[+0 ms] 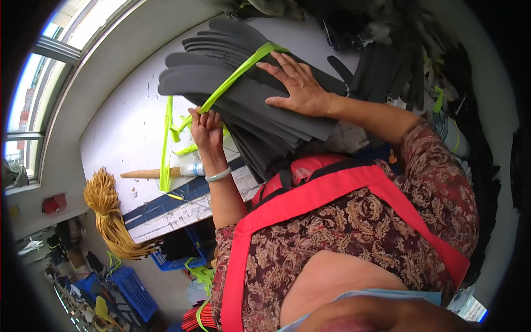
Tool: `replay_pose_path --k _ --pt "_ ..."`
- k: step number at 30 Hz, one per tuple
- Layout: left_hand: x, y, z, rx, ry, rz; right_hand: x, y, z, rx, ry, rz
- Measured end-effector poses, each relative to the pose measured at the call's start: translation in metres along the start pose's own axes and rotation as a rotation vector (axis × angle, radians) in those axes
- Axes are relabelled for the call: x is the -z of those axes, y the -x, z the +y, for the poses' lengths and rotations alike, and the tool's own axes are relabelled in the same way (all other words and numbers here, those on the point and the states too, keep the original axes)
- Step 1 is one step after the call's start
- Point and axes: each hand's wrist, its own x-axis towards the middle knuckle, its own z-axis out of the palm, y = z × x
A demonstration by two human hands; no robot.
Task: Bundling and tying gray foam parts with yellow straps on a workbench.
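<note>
A thick stack of dark grey flat pieces with rounded ends (pixel 243 102) lies fanned out on the white table (pixel 110 133). Across its top runs a bright yellow-green strip (pixel 235 76), pulled taut. My left hand (pixel 207 130) is closed round the strip at the stack's near left edge, a pale bangle on its wrist. Spread fingers of my right hand (pixel 301 88) press flat on top of the stack, the fingertips beside the strip's far end. Loose lengths of the same strip hang below my left hand. The strip's underside run is hidden by the stack.
A pointed wooden stick (pixel 149 174) lies near the table's front edge. A bundle of tan strands (pixel 105 216) hangs over the left corner. Blue crates (pixel 133 293) stand below. More dark pieces (pixel 381 72) lie to the right, and a window (pixel 33 105) is at the left.
</note>
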Motion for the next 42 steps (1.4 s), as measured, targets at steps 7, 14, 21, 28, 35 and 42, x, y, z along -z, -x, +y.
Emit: replay_pose_path --k 7,14,21,28,35,42 --pt "0.004 0.006 0.004 0.041 0.003 0.069 0.054 -0.072 0.053 0.261 -0.218 -0.171" --pt "0.001 -0.007 0.002 0.037 -0.074 0.114 -0.025 0.011 -0.028 -0.131 -0.432 0.047" --pt "0.015 -0.006 0.004 0.071 0.016 0.099 -0.039 0.004 -0.005 -0.148 -0.525 0.091" --pt "0.014 -0.002 0.014 0.145 0.024 0.142 -0.022 0.049 0.005 -0.061 -0.664 0.247" --pt "0.022 -0.004 0.005 0.12 0.011 0.153 -0.002 0.042 0.005 0.38 -0.456 0.146" --pt "0.015 0.002 0.015 0.078 -0.053 0.115 0.005 0.039 -0.012 0.376 -0.607 -0.232"
